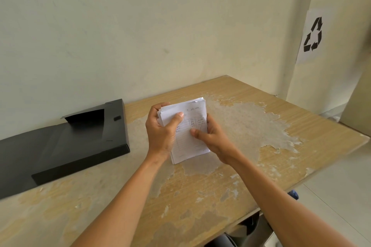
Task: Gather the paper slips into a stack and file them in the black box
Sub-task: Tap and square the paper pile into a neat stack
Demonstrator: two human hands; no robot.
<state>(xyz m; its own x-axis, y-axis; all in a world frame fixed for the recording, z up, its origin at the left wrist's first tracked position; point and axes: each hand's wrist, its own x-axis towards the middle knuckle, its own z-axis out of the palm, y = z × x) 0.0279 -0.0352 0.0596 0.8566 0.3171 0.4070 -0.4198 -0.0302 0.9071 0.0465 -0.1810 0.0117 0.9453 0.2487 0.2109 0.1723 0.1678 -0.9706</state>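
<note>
Big picture first: a worn wooden table (251, 166) runs along a pale wall (100, 26), its veneer peeled away in a broad grey patch across the middle. On the right-hand wall, a paper sign with a recycling symbol (313, 35) is taped up.

Next in size, the black box (66, 142). It lies flat at the left of the table against the wall, its flap open and leaning back, the mouth facing up and toward the person. Its long axis runs left to right and slightly away, and its near right corner sits just beside the hands.

Now the hands. Both are clamped on the stack of paper slips (187, 132), held up over the middle of the table. The left hand (162, 134) wraps the stack's left edge, thumb pressed across the front sheet; the right hand (210, 138) grips the right edge, thumb on the face too. The stack stands roughly upright, long axis running away from the person, handwriting and a ruled table on the top slip. Edges at the top look a touch uneven.

Here's what matters: the box lies to the left of the stack, so the left hand is nearer. No loose slips show on the table, so the gathering looks done and filing comes next, a short carry leftward.
</note>
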